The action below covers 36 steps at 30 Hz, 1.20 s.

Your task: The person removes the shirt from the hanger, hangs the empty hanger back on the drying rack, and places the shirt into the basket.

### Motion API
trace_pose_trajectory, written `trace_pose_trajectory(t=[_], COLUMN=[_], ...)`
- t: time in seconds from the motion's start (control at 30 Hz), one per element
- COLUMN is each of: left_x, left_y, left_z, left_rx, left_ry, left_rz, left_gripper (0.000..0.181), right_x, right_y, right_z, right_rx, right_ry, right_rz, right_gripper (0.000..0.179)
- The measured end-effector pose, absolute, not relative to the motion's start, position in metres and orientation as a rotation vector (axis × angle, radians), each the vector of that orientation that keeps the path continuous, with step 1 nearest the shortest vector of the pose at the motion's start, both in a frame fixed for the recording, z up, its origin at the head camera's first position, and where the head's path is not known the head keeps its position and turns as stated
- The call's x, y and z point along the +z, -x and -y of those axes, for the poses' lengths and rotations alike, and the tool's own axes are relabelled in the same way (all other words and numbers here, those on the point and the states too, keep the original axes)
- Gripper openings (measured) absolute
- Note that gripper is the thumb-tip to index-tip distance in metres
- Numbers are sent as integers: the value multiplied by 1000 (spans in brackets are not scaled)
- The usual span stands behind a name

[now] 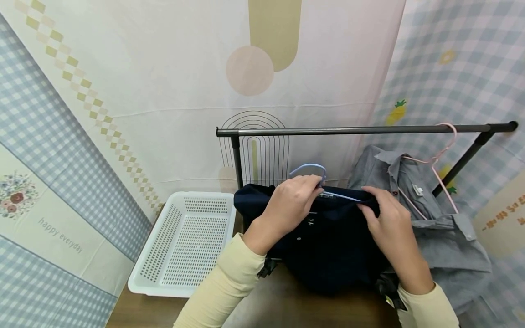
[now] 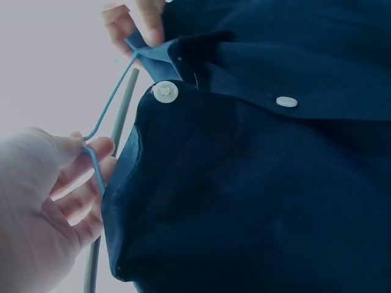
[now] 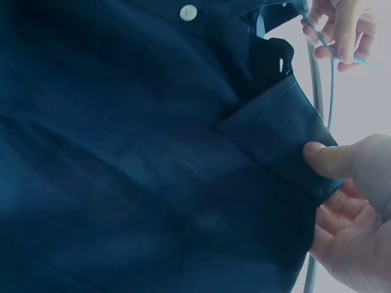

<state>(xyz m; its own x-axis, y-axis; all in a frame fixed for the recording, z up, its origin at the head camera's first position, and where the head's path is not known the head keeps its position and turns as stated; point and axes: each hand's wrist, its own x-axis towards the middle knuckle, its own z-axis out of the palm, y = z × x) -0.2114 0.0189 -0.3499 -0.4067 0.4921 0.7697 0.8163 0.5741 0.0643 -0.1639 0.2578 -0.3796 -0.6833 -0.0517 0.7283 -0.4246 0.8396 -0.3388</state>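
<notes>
In the head view a dark navy button-up shirt hangs on a light blue hanger. My left hand pinches the hanger just below its hook, between thumb and fingers, as the left wrist view also shows. At the shirt's right shoulder, my right hand grips the collar-side fabric, with the thumb on top in the right wrist view. White buttons run along the shirt's front edge. The hanger's far left arm is hidden inside the shirt.
A black clothes rail stands behind the shirt. On its right end hangs a grey shirt on a pink hanger. A white perforated basket sits at the left on the brown wooden table. Patterned cloth covers the walls.
</notes>
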Motion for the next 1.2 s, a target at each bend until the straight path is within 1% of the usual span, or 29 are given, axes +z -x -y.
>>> trace_pose_trajectory(t=[0.1, 0.3, 0.57, 0.7, 1.2], left_x=[-346, -340, -335, -335, -335], left_y=[208, 205, 207, 208, 211], left_z=[-15, -2, 20, 29, 49], left_rx=[-590, -610, -692, -738, -818], left_ry=[1019, 973, 912, 859, 769], left_rz=[2108, 2175, 2253, 2282, 2308], left_gripper=[17, 19, 10, 10, 14], right_x=[-382, -387, -391, -393, -397], right_y=[171, 185, 195, 197, 202], right_z=[-257, -252, -243, -237, -224], right_rx=[652, 665, 711, 751, 838], right_ry=[-380, -507, -647, -700, -738], right_rz=[2261, 2251, 2290, 2304, 2366], right_gripper=[41, 43, 42, 41, 38])
